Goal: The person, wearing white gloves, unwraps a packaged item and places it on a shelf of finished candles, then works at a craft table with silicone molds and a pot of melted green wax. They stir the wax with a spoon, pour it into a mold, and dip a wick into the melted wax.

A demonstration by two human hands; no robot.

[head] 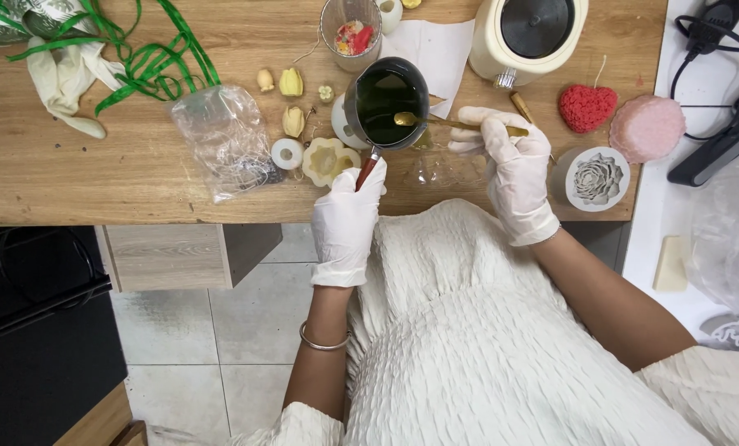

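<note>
While over pot (pixel 383 99), both hands (pixel 349 219).

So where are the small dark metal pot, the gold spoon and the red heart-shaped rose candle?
small dark metal pot (pixel 383 103), head view, on the dark liquid inside.
gold spoon (pixel 406 119), head view, on its bowl.
red heart-shaped rose candle (pixel 587 107), head view, on its top middle.

Both hands wear thin white disposable gloves of smooth, slightly wrinkled material, the left hand (pixel 346 216) and the right hand (pixel 511 169) alike, each glove ending in a loose cuff at the wrist. A slim silver metal bangle (pixel 323 340) circles the left forearm below its glove. The person wears a cream-white crinkle-textured fabric dress (pixel 468 330), gathered in fine puckered rows, with loose sleeves bunched at the elbows.
</note>
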